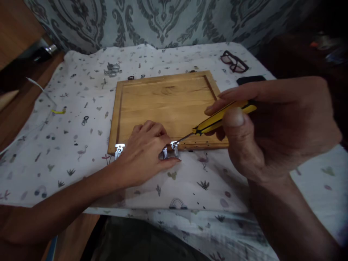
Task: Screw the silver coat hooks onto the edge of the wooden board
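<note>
A wooden panel point(165, 101) with a raised frame lies flat on the patterned cloth. Small shiny metal clips sit along its near edge, one clip point(119, 149) at the left and another clip point(174, 146) near the middle. My left hand point(144, 148) rests over this edge, fingers curled on the wood and thumb beside the middle clip, which it seems to pinch; part of the grip is hidden. In my right hand point(277, 123) is a yellow and black screwdriver point(210, 123), slanting down to the left. Its tip meets the middle clip. Small dark holes dot the edge right of it.
Several loose metal clips point(112, 69) lie beyond the panel's left corner. Dark-framed glasses point(234, 61) and a flat black object point(250, 79) are at the far right. A white cable with a yellow tie point(58, 111) runs along the left of the cloth point(92, 94).
</note>
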A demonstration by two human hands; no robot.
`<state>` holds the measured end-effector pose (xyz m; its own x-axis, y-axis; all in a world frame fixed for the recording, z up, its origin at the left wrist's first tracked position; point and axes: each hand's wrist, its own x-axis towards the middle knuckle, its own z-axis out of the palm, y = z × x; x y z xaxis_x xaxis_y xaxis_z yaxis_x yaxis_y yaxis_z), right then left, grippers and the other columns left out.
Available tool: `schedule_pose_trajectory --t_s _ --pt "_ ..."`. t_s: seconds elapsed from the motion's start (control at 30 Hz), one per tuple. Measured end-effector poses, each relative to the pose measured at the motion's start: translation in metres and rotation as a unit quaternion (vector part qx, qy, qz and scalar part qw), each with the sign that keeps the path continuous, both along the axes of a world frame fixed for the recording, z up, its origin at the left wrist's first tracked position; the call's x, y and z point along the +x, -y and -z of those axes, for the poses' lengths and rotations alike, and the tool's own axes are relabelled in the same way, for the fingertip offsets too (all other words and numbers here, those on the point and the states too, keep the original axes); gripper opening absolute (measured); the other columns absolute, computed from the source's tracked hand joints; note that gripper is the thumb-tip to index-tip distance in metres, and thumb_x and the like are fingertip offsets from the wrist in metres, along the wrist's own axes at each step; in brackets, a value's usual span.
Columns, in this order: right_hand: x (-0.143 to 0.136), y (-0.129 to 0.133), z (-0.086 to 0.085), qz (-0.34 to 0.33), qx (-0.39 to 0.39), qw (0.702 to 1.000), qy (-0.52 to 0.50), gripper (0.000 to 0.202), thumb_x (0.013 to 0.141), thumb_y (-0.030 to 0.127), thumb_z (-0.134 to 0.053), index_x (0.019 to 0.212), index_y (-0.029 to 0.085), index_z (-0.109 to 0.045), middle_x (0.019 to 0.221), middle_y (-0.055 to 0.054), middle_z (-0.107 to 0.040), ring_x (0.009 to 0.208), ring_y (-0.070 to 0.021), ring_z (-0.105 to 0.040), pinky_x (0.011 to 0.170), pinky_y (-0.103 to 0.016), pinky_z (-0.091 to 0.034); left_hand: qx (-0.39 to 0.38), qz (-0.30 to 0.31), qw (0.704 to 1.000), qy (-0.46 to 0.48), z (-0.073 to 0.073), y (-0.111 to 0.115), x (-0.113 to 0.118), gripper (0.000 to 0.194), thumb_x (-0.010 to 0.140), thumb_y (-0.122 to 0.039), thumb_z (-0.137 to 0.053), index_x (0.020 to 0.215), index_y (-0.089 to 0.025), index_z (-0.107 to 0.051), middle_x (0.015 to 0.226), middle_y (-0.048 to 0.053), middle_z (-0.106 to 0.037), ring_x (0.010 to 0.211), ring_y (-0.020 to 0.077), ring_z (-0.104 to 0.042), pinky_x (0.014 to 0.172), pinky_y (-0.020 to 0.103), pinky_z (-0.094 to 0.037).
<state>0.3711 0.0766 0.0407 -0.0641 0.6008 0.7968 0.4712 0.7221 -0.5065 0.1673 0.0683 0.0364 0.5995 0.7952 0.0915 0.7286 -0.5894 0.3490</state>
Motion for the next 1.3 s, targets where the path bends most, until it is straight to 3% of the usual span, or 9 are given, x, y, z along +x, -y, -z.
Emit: schedule_pose_trajectory --t_s 0.23,0.47,0.6,0.67,0.77,0.87,1.03,1.17,1.3 --pt "-0.005 0.007 -0.018 -0.096 -0.076 0.992 0.013 0.024 0.093 0.024 -0.063 0.114 0.036 -0.067 0.097 0.002 -0.066 0.087 -0.0157 -0.07 0.054 -0.027 -0.053 0.003 0.0 1.0 0.004 0.001 0.0 0.0 0.031 0.085 -0.046 -0.075 0.091 -0.017 -0.071 0.1 0.005 -0.063 0.102 0.0272 -0.053 0.086 0.043 -0.041" --pt "-0.014 0.004 -0.035 -0.126 -0.152 0.98 0.006 0.013 0.086 0.027 -0.072 0.097 0.03 -0.064 0.094 0.001 -0.068 0.078 -0.0167 -0.07 0.041 -0.028 -0.046 -0.003 0.002 1.0 0.005 0.002 0.0 0.0 0.03 0.086 -0.046 -0.073 0.093 -0.017 -0.07 0.104 0.006 -0.063 0.105 0.0275 -0.053 0.09 0.043 -0.041" --pt "-0.02 -0.005 -0.033 -0.137 -0.144 0.98 -0.018 0.028 0.077 0.03 -0.082 0.084 0.024 -0.055 0.081 0.002 -0.064 0.067 -0.0139 -0.064 0.042 -0.026 -0.045 -0.01 0.0 1.0 -0.014 0.001 -0.001 0.001 0.032 0.086 -0.047 -0.073 0.092 -0.016 -0.071 0.105 0.008 -0.064 0.108 0.029 -0.053 0.09 0.044 -0.041" --pt "-0.022 -0.008 -0.033 -0.145 -0.155 0.977 -0.026 0.032 0.075 0.031 -0.084 0.087 0.025 -0.055 0.09 0.002 -0.061 0.07 -0.013 -0.064 0.039 -0.025 -0.043 -0.012 -0.003 1.0 -0.016 0.0 -0.001 0.001 0.031 0.086 -0.046 -0.073 0.093 -0.016 -0.072 0.104 0.008 -0.064 0.108 0.029 -0.053 0.092 0.044 -0.04" --pt "-0.02 -0.007 -0.035 -0.17 -0.172 0.97 -0.022 0.026 0.083 0.033 -0.077 0.103 0.03 -0.062 0.101 0.002 -0.061 0.069 -0.0099 -0.062 0.038 -0.023 -0.045 -0.014 -0.007 1.0 -0.014 -0.003 -0.001 0.001 0.029 0.086 -0.044 -0.073 0.094 -0.016 -0.072 0.102 0.008 -0.064 0.107 0.0284 -0.052 0.093 0.044 -0.04" --pt "-0.015 -0.006 -0.036 -0.188 -0.199 0.962 -0.005 0.018 0.094 0.034 -0.063 0.111 0.031 -0.068 0.089 0.003 -0.066 0.052 -0.0068 -0.059 0.039 -0.022 -0.047 -0.015 -0.006 1.0 -0.013 -0.004 0.0 0.001 0.029 0.086 -0.044 -0.074 0.094 -0.016 -0.072 0.101 0.008 -0.064 0.106 0.0281 -0.053 0.092 0.044 -0.04" --pt "-0.014 -0.011 -0.036 -0.192 -0.178 0.963 -0.066 0.008 0.086 0.029 -0.074 0.087 0.021 -0.071 0.085 0.002 -0.068 0.045 -0.0024 -0.052 0.036 -0.018 -0.042 -0.005 -0.001 1.0 0.004 0.0 0.0 0.0 0.027 0.085 -0.043 -0.075 0.091 -0.017 -0.072 0.099 0.007 -0.063 0.104 0.0271 -0.054 0.091 0.042 -0.041" --pt "-0.021 -0.021 -0.033 -0.188 -0.182 0.96 -0.098 0.032 0.075 0.034 -0.084 0.068 0.019 -0.055 0.07 0.003 -0.068 0.037 -0.0031 -0.043 0.029 -0.02 -0.03 0.006 0.001 1.0 0.008 0.003 0.0 -0.002 0.029 0.085 -0.045 -0.075 0.092 -0.016 -0.071 0.1 0.006 -0.064 0.103 0.027 -0.053 0.089 0.042 -0.041" --pt "-0.017 -0.029 -0.029 -0.231 -0.186 0.951 -0.087 0.022 0.079 0.037 -0.08 0.089 0.024 -0.065 0.091 0.002 -0.07 0.057 -0.0115 -0.066 0.027 -0.021 -0.032 0.001 0.0 1.0 0.006 0.002 -0.001 -0.002 0.031 0.086 -0.047 -0.074 0.091 -0.016 -0.07 0.101 0.006 -0.064 0.103 0.0269 -0.053 0.089 0.042 -0.041"
